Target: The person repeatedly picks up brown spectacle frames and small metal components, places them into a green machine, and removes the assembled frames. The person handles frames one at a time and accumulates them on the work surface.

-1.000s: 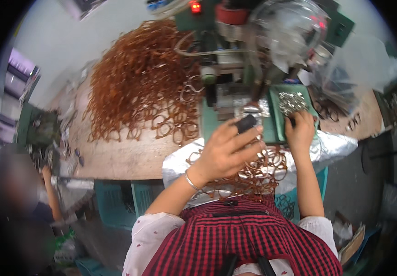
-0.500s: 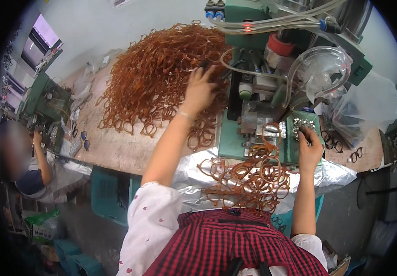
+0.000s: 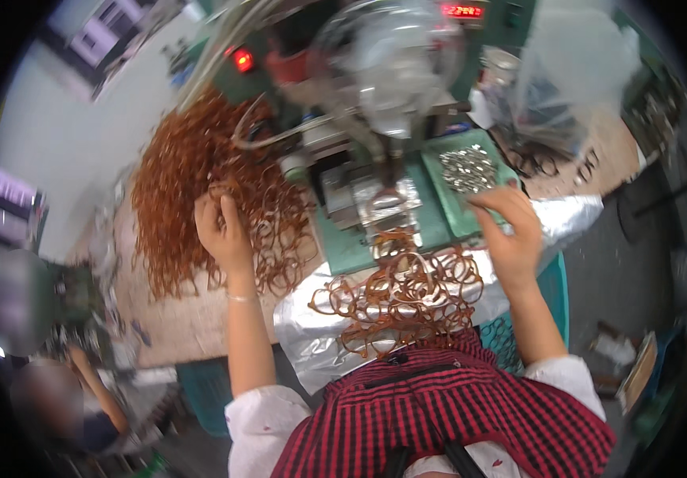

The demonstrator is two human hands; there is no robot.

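Observation:
A big heap of amber-brown plastic eyeglass frames (image 3: 176, 183) lies left of a green machine. Over the heap's right part, my left hand (image 3: 225, 231) is closed on one eyeglass frame (image 3: 224, 189). Just off the near edge of a green tray (image 3: 448, 209), my right hand (image 3: 516, 231) is closed in a pinch, its thumb and forefinger together. What it pinches is too small and blurred to tell. Shiny small metal parts (image 3: 469, 169) fill much of the tray. Between my forearms, a loose pile of brown eyeglass frames (image 3: 407, 299) rests on silver foil (image 3: 299, 319) and against my checked apron.
The machine's work plate (image 3: 387, 209) stands in front of me, with clear tubes and a plastic bag (image 3: 387, 92) above it. At right are a large clear bag (image 3: 570, 80) and dark glasses frames (image 3: 545, 165). A co-worker (image 3: 96, 398) sits at far left.
My view has turned right. My left hand has gone from spread fingers at the heap to closed on an eyeglass frame. My right hand has drawn back from the metal parts, pinching.

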